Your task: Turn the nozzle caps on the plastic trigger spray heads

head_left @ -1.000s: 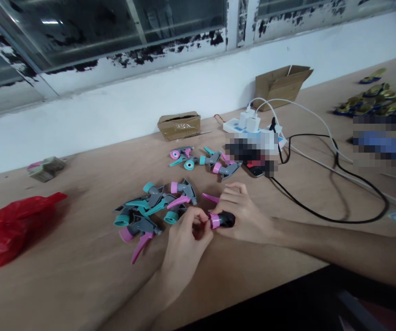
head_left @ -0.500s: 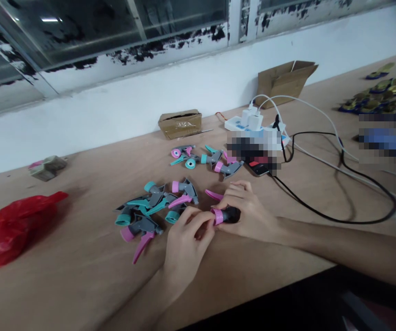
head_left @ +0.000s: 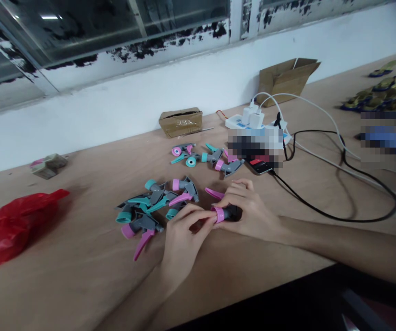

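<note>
My right hand (head_left: 249, 211) is wrapped round a spray trigger head (head_left: 220, 214) with a grey body, pink collar and pink trigger, its collar facing left. At the collar's open end, the fingertips of my left hand (head_left: 186, 241) are pinched together; anything between them is hidden. Left of my hands lies a loose pile of grey spray trigger heads (head_left: 156, 195) with teal or pink collars and triggers. Farther back is a second group of spray trigger heads (head_left: 191, 161), and white shows inside two of their collars.
A red plastic bag (head_left: 21, 225) lies at left, near a small block (head_left: 49, 166). Against the wall stand two cardboard boxes (head_left: 182, 123). A power strip (head_left: 234, 122), a phone (head_left: 261, 165) and looping cables (head_left: 342, 154) occupy the right. Gold-and-blue pieces (head_left: 384, 94) are heaped far right.
My left fingertips have shifted slightly at the pink collar's mouth. My right hand keeps its hold on the spray trigger head. The view has moved a little.
</note>
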